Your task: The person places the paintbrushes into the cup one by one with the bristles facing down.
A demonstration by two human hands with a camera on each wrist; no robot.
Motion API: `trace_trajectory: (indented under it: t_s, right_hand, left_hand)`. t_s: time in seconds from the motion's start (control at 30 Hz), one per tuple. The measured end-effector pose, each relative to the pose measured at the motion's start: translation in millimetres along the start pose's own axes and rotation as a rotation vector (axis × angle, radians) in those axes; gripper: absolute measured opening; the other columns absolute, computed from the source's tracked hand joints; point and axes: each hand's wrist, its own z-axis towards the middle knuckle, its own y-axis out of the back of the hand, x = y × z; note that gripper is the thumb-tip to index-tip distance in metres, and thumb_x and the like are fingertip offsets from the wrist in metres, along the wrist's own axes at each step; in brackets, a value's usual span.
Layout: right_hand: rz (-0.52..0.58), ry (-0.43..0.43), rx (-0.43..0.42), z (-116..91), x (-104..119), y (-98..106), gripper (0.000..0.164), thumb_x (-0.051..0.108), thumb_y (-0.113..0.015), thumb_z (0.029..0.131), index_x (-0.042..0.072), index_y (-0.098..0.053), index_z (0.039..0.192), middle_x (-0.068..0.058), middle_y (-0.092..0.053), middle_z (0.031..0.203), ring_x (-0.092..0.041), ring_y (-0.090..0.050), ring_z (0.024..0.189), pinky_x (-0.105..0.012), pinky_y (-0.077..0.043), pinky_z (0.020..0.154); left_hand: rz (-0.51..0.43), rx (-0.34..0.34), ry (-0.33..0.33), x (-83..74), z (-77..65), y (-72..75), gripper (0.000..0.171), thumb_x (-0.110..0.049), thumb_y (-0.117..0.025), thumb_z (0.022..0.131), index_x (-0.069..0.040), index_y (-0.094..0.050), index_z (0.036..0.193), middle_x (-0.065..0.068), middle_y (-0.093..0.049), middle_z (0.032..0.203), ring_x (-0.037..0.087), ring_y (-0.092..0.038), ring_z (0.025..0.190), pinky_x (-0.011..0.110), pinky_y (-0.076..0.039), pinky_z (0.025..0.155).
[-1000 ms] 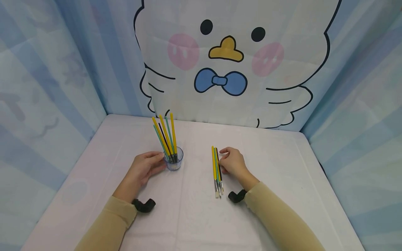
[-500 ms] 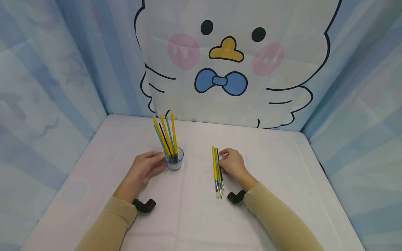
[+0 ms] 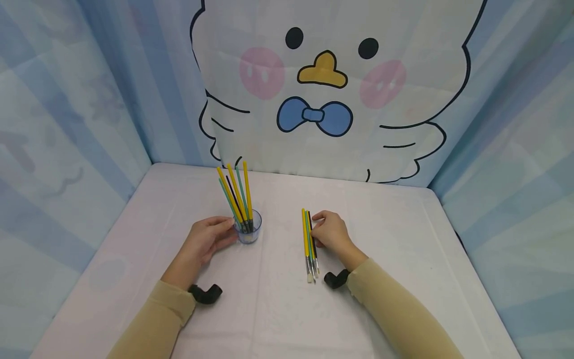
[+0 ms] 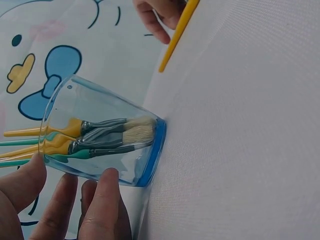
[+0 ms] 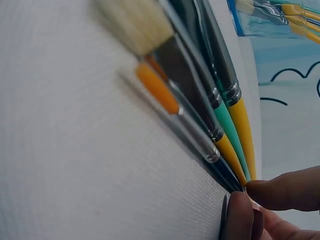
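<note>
My left hand (image 3: pixel 208 239) rests beside a clear plastic cup (image 3: pixel 248 238), fingertips touching its near side. In the left wrist view the fingers (image 4: pixel 102 210) lie along one side of the cup, not round it. Several paintbrushes (image 3: pixel 239 199) with yellow, green and dark handles stand in the cup, bristles down, leaning left. My right hand (image 3: pixel 333 232) is at a row of paintbrushes (image 3: pixel 307 237) lying side by side, bristles toward me. Its thumb and forefinger (image 5: pixel 285 189) pinch at the dark-handled paintbrush (image 5: pixel 220 175) with orange bristles, on the row's right side.
A white cloth (image 3: pixel 278 319) covers the table. Behind it hangs a curtain (image 3: pixel 323 149) printed with a cartoon bird, and striped blue curtains (image 3: pixel 58 149) close both sides. Black wrist mounts (image 3: pixel 207 294) jut from both sleeves.
</note>
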Motion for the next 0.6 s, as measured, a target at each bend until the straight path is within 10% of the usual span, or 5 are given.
trace_trajectory:
  t_s: [0.6]
  right_hand:
    - [-0.070, -0.027, -0.017, 4.2, 2.0, -4.3, 0.041, 0.001, -0.075, 0.086, 0.007, -0.069, 0.126, -0.006, -0.069, 0.084, -0.012, -0.063, 0.052, -0.020, -0.052, 0.048]
  left_hand:
    - [-0.011, -0.009, 0.012, -0.8, 0.4, 0.5, 0.041, -0.019, -0.072, 0.105, 0.003, -0.064, 0.139, 0.014, -0.066, 0.134, 0.016, -0.070, 0.109, 0.032, -0.067, 0.097]
